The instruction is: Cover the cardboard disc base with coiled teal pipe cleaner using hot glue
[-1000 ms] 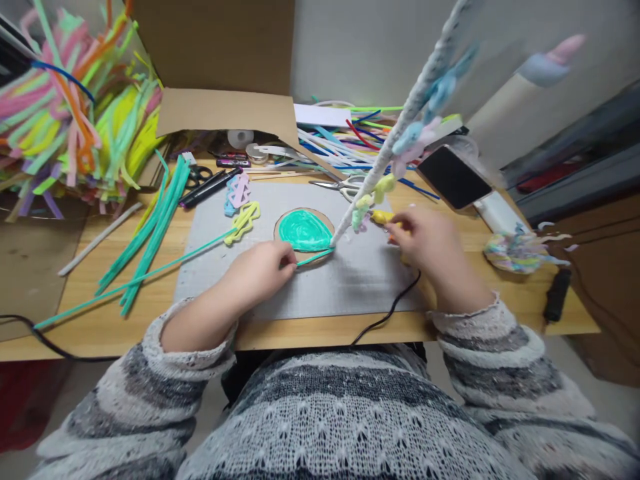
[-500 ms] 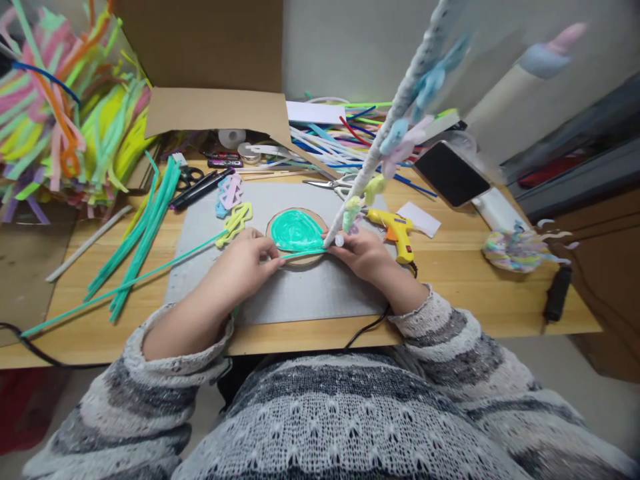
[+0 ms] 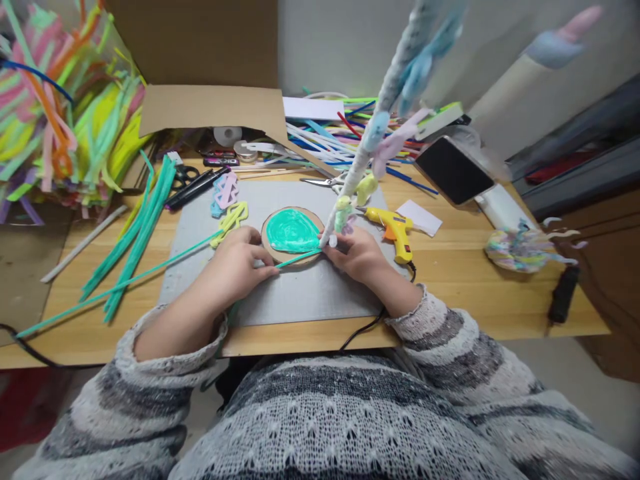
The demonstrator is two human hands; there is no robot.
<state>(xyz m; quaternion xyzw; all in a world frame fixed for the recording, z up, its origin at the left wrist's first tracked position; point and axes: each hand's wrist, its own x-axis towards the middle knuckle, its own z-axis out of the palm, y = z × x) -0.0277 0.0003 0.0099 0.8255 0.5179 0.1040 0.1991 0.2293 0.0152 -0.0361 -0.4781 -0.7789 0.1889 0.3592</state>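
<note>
- A person's left hand [image 3: 244,261], at the center of the frame, pinches a green strip [image 3: 299,259] between thumb and fingertips, drawing a short length along the near edge of a round tan base [image 3: 315,219].
- The right hand [image 3: 357,253], just right of center, has swung over from the yellow glue gun [image 3: 399,235] in the past second; its fingers now bend in at the foot of a leaning white stem [image 3: 356,160]. Whether that grip has closed on stem or strip cannot be told.
- The shift leaves the gun lying on the counter [image 3: 465,300], beside a white paper [image 3: 423,217], and appears to bring both hands to the same strip, one toward each end.
- The base, largely covered by a green coil [image 3: 293,231], rests mid-frame on a gray mat [image 3: 300,300].
- Spare green strips [image 3: 143,240] lie at left, well apart from the base.
</note>
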